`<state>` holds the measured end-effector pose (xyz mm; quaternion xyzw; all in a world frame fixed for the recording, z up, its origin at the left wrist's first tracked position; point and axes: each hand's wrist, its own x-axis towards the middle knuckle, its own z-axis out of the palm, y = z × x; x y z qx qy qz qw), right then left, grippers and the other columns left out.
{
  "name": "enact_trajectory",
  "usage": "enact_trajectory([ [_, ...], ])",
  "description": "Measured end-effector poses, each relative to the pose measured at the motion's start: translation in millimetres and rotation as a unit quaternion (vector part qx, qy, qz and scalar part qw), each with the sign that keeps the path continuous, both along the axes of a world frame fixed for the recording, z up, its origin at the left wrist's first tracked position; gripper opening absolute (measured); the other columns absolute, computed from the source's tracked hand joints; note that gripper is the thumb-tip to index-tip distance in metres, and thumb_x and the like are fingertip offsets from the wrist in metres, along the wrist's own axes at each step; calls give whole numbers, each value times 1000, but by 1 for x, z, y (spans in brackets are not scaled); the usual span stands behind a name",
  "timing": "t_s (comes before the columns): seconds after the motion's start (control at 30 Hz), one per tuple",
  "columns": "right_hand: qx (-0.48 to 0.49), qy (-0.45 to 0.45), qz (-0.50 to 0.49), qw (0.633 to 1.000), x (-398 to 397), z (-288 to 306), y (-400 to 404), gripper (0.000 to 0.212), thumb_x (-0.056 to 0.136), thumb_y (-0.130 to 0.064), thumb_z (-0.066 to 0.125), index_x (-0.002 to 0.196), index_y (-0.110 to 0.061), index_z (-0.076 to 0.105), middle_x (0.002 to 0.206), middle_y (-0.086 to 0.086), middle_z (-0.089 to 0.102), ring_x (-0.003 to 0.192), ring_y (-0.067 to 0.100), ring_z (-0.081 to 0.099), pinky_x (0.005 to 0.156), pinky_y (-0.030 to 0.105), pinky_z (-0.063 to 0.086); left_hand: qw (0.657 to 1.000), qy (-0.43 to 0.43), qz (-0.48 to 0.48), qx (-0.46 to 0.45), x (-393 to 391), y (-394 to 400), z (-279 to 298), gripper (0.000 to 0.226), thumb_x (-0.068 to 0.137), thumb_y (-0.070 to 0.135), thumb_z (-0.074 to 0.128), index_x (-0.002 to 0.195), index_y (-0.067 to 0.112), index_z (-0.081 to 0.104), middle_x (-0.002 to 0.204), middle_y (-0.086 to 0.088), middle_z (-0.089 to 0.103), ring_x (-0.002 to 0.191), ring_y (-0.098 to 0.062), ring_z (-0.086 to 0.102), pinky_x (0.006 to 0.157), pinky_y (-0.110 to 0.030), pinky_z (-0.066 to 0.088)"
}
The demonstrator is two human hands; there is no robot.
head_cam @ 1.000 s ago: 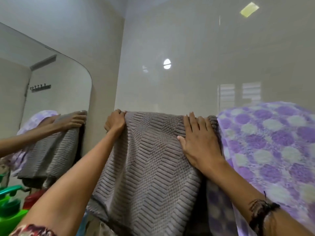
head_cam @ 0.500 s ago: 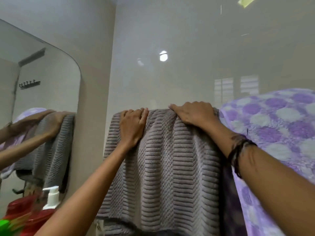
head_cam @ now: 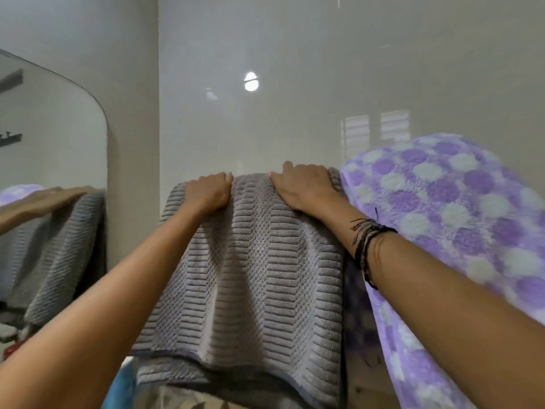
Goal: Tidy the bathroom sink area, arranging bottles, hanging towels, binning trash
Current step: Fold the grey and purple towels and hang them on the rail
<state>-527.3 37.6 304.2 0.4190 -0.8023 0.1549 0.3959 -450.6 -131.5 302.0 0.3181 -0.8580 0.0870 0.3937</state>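
The grey ribbed towel (head_cam: 253, 278) hangs folded over a hidden rail against the tiled wall (head_cam: 295, 84). The left hand (head_cam: 209, 191) curls its fingers over the top fold; the right hand (head_cam: 303, 184) presses flatter, fingertips probably hooked behind. Just beside hangs a purple dotted towel (head_cam: 448, 208); a mirror (head_cam: 50, 137) stands left.

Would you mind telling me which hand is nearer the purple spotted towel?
Right. The right hand rests on the grey towel beside the purple spotted towel; the left hand lies farther left.
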Motion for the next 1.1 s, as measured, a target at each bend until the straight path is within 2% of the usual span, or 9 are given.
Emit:
enact_trajectory([
  [0.17, -18, 107, 13, 994, 8, -37, 34, 38, 96, -23, 33, 129, -8, 44, 130, 14, 52, 120, 30, 46, 108, 41, 27, 964, 203, -159, -69, 7, 58, -43, 31, 95, 14, 35, 123, 5, 47, 121, -20, 55, 108, -34, 51, 90, -43, 40],
  [0.3, -69, 149, -9, 986, 14, -63, 72, 46, 85, -10, 28, 124, -9, 51, 134, 12, 51, 132, 26, 39, 118, 42, 10, 926, 186, -304, -125, 2, 125, -74, 33, 86, 8, 50, 119, 7, 52, 114, -16, 59, 106, -30, 54, 90, -30, 33],
  [0.4, -123, 172, -28, 977, 12, -76, 109, 46, 81, -7, 31, 117, -7, 61, 132, 13, 57, 132, 27, 44, 116, 50, 11, 904, 159, -381, -111, -4, 168, -87, 39, 86, 13, 53, 125, 13, 50, 120, -10, 60, 109, -23, 52, 88, -25, 33],
  [0.53, -180, 110, -55, 976, 1, -79, 153, 38, 93, -25, 44, 130, -17, 50, 144, 7, 43, 137, 22, 35, 114, 50, 16, 901, 126, -401, -107, -12, 202, -88, 41, 87, 17, 51, 128, 17, 48, 128, -5, 56, 115, -23, 52, 89, -25, 33],
  [0.63, -228, 33, -87, 969, -8, -74, 178, 68, 83, -55, 53, 139, -19, 37, 149, 9, 31, 138, 26, 27, 112, 52, 20, 902, 138, -404, -63, -12, 215, -83, 38, 87, 17, 47, 126, 22, 48, 127, -2, 55, 114, -20, 51, 85, -25, 33],
  [0.73, -280, -106, -31, 954, -19, -73, 198, 94, 66, -71, 58, 142, -28, 24, 150, 8, 22, 138, 30, 24, 107, 55, 23, 915, 161, -367, -47, -11, 222, -75, 30, 90, 21, 44, 119, 26, 50, 116, -1, 54, 105, -18, 51, 71, -28, 34],
  [0.9, -335, -219, 66, 914, -31, -81, 209, 102, 59, -59, 75, 138, -18, 24, 138, 11, 39, 120, 34, 48, 90, 39, 42, 938, 180, -279, -103, -11, 243, -58, 22, 92, 26, 45, 109, 21, 59, 112, -2, 48, 104, -20, 49, 72, -30, 39],
  [1.03, -355, -360, 163, 847, -32, -87, 222, 77, 62, -45, 81, 117, -10, 40, 121, 15, 60, 107, 35, 59, 86, 41, 49, 946, 178, -262, -74, -18, 273, -46, 23, 91, 31, 46, 109, 24, 59, 118, 0, 48, 108, -19, 46, 74, -24, 28],
  [1.1, -344, -376, 174, 843, -22, -96, 223, 66, 68, -39, 78, 114, -10, 40, 115, 17, 62, 101, 37, 60, 82, 40, 50, 949, 166, -265, -30, -21, 289, -44, 29, 90, 37, 45, 113, 24, 56, 122, -1, 48, 112, -21, 45, 77, -29, 32],
])
